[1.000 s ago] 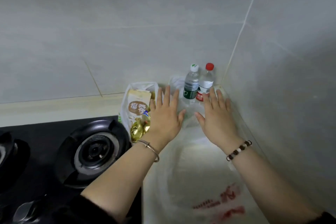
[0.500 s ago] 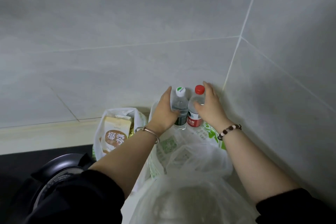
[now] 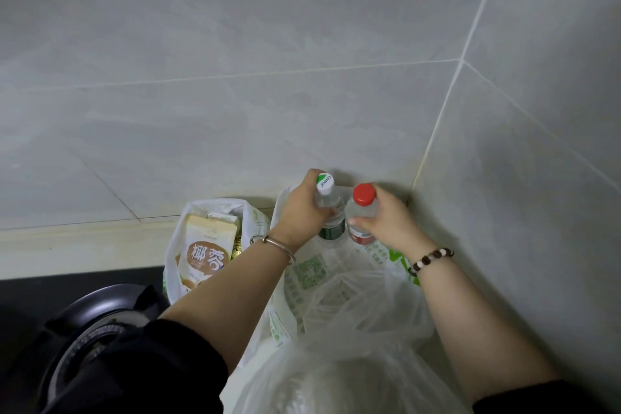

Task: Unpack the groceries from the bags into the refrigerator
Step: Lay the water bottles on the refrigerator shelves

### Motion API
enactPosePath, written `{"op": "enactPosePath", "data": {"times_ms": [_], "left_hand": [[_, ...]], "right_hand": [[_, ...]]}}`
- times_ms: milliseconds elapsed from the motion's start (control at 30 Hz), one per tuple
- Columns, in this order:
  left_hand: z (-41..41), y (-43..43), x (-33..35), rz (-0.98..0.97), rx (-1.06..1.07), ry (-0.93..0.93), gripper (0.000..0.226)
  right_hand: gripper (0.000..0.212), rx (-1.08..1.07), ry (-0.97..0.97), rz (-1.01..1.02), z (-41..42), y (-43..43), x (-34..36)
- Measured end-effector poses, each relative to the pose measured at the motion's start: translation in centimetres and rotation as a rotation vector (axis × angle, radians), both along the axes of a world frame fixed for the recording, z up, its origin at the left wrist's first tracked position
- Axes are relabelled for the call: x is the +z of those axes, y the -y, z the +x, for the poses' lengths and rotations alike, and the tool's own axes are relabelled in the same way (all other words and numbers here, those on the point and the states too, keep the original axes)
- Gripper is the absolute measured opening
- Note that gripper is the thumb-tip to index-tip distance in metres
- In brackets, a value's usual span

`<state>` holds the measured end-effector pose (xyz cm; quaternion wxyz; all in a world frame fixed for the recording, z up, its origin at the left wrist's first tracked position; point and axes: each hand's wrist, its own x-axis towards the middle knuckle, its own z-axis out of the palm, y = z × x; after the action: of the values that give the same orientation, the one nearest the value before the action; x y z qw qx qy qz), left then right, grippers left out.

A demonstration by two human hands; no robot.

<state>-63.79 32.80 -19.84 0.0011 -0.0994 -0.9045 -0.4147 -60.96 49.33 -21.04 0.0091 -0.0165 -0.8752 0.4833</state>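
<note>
Left hand (image 3: 300, 213), right hand (image 3: 391, 222) — both curled, gripping.

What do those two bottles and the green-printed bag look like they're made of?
The white-capped bottle and red-capped bottle look like clear plastic: you see through their walls; their caps are opaque, probably plastic too. The green-printed bag seems thin plastic film: translucent, crinkled, slightly glossy.

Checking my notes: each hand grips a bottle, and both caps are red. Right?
Not quite. The head view shows the right hand gripping a red-capped bottle, but the left hand grips a white-capped bottle. Only one cap is red.
</note>
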Motion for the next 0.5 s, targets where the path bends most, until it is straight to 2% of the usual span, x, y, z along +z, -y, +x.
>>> {"op": "enactPosePath", "data": {"times_ms": [200, 367, 500], "left_hand": [[0.9, 0.2, 0.3, -0.007, 0.096, 0.021, 0.032], [3.1, 0.1, 0.5, -0.019, 0.116, -0.087, 0.018], [4.8, 1.3, 2.2, 0.081, 0.145, -0.081, 0.026]], "right_hand": [[0.040, -0.049, -0.062, -0.008, 1.2, 1.3, -0.4], [0.033, -0.199, -0.122, -0.089, 2.4, 1.7, 0.5], [0.034, -0.146, -0.220, -0.045, 3.7, 2.6, 3.1]]}}
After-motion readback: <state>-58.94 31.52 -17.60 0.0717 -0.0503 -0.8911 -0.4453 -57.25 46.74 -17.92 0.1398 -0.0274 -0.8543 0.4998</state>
